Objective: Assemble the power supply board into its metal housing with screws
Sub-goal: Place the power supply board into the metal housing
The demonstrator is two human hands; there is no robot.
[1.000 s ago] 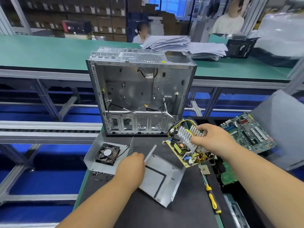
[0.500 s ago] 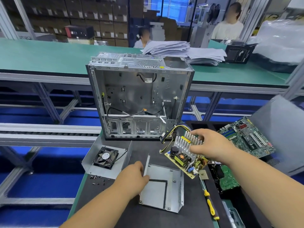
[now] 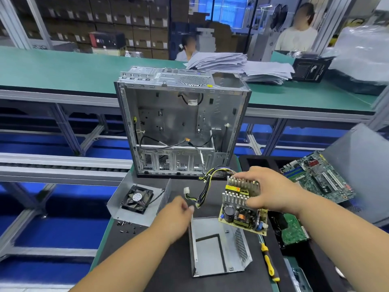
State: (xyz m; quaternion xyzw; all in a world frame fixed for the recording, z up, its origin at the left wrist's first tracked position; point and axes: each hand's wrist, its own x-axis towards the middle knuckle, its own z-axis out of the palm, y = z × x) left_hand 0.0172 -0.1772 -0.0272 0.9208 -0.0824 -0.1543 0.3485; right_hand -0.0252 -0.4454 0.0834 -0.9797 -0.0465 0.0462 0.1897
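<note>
My right hand (image 3: 271, 191) grips the power supply board (image 3: 244, 216) by its finned heatsinks and holds it tilted just above the far right corner of the metal housing (image 3: 212, 256). The board's yellow and black wire bundle (image 3: 210, 184) trails left over the mat. The housing is an open grey tray with a perforated right wall, lying on the black mat. My left hand (image 3: 174, 218) holds the housing's far left corner, fingers curled at its wall. Several small dark screws (image 3: 126, 226) lie loose on the mat to the left.
An open computer case (image 3: 181, 123) stands upright behind the mat. A metal cover with a black fan (image 3: 136, 199) lies at the left. A yellow-handled screwdriver (image 3: 269, 262) lies right of the housing. Green motherboards (image 3: 315, 178) sit on the right. Two people are beyond the green bench.
My right hand has carried the board nearer, over the housing's far right corner. My left hand has turned the housing square to me. The wire bundle now trails out to the left.
</note>
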